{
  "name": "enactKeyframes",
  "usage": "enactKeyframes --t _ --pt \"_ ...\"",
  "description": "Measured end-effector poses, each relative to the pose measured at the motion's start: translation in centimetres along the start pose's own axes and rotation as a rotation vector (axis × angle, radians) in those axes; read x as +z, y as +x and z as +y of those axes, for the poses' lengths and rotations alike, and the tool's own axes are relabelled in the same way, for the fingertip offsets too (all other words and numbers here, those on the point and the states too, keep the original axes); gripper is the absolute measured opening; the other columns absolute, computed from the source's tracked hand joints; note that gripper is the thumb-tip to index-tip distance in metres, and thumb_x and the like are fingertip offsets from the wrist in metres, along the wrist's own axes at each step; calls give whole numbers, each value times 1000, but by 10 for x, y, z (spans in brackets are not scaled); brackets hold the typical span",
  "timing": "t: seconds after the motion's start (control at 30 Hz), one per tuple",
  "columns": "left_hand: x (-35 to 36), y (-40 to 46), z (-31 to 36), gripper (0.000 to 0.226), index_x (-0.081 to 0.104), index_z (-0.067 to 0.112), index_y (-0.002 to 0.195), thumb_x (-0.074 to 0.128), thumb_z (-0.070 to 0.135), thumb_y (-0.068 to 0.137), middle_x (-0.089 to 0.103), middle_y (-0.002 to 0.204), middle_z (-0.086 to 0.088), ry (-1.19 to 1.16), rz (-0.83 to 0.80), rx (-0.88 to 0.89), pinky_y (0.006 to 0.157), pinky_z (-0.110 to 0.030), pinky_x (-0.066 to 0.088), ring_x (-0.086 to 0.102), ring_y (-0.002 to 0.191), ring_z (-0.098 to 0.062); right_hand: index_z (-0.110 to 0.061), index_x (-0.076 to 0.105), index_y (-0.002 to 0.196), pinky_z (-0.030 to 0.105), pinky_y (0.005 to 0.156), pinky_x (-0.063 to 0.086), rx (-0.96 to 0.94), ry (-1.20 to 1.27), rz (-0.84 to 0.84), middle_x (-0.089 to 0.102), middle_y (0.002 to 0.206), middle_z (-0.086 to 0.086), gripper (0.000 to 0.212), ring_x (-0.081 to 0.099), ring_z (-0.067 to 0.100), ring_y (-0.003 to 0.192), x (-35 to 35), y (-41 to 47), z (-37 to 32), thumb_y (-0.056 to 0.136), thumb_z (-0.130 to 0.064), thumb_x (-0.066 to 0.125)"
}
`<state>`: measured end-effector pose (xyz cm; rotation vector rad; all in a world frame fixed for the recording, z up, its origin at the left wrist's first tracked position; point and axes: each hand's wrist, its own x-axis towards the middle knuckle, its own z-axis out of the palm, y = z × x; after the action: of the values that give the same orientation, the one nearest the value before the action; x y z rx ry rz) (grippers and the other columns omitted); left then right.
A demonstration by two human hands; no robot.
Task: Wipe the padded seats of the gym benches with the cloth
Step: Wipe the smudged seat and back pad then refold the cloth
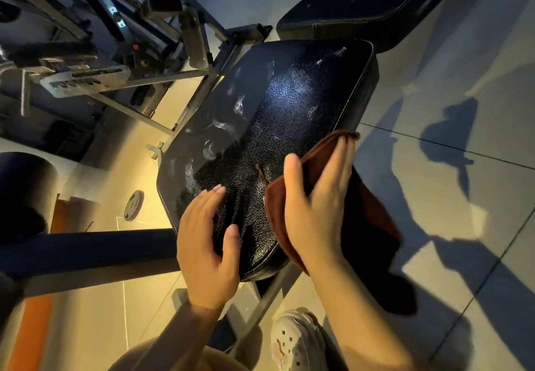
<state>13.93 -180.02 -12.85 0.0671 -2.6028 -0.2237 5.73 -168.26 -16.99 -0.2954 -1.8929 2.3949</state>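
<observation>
right hand (pixel 314 205) presses brown cloth (pixel 278 214) flat on seat pad (pixel 278 110), fingers straight; left hand (pixel 207 243), relaxed and empty, rests beside cloth.

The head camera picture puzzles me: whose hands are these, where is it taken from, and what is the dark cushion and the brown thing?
No machine here: a person wears a camera on the head, looking down at both hands. The dark cushion is a padded gym bench seat, marked with pale smears. The right hand presses a brown cloth flat against the seat's right edge, fingers straight. The left hand rests open on the near part of the seat, holding nothing. Another pad lies beyond, and a pale shoe shows below.
</observation>
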Motion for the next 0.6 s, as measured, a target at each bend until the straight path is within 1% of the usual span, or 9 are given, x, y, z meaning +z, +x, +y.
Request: enactKeyframes --t 0.07,0.2,0.3,0.33,0.4,0.43,0.5,0.53,0.6 --pt "0 -1 0 43 48 24 135 37 40 98 50 138 9 -2 -11 -17 113 -39 33 43 134 -16 -13 6 156 25 121 6 24 12 -29 3 165 2 89 4 10 150 -3 12 0 90 -61 41" --pt "-1 0 3 47 51 23 134 32 49 100 52 141 2 -2 -28 -36 113 -44 33 43 136 -17 -11 9 156 20 115 9 60 84 12 5 164 4 84 7 14 150 -10 89 -5 96 -55 47" --pt "-1 0 2 45 52 24 134 32 46 99 52 142 1 21 -40 -34 113 -44 32 42 136 -17 -10 12 156 26 118 14 82 120 44 9 164 6 86 11 16 150 -9 122 -6 94 -57 48" --pt "-1 1 2 46 51 25 134 31 47 100 51 142 2 22 -46 -28 113 -44 32 42 136 -17 -10 12 156 26 119 13 77 118 43 10 164 6 87 12 16 150 -9 120 -5 93 -58 48" --pt "-2 1 1 46 52 23 133 31 48 100 51 142 3 23 -46 -5 113 -43 33 42 136 -18 -11 13 156 18 116 9 50 111 38 10 164 5 85 12 15 150 -8 98 0 93 -55 50" --pt "-2 1 1 46 53 22 133 32 46 100 51 141 3 23 -46 4 113 -42 33 42 136 -18 -10 15 155 17 117 8 31 109 43 11 164 6 84 12 15 150 -7 79 3 93 -54 51" --pt "-2 1 2 45 53 19 132 33 43 99 51 141 3 20 -48 0 113 -41 32 42 136 -18 -10 18 155 26 121 9 -21 106 60 13 163 7 84 13 16 150 -2 35 9 90 -55 48" --pt "-2 1 2 46 54 19 132 33 44 99 51 141 3 20 -46 -8 113 -40 32 42 136 -18 -13 17 154 27 122 10 -40 109 59 13 162 5 83 13 16 150 2 13 10 89 -56 45" --pt "-2 1 3 44 55 19 131 36 40 98 52 141 1 31 -44 -16 113 -40 32 42 136 -18 -28 13 150 21 120 7 -27 121 32 10 159 -6 74 9 10 149 8 -18 10 87 -56 40"
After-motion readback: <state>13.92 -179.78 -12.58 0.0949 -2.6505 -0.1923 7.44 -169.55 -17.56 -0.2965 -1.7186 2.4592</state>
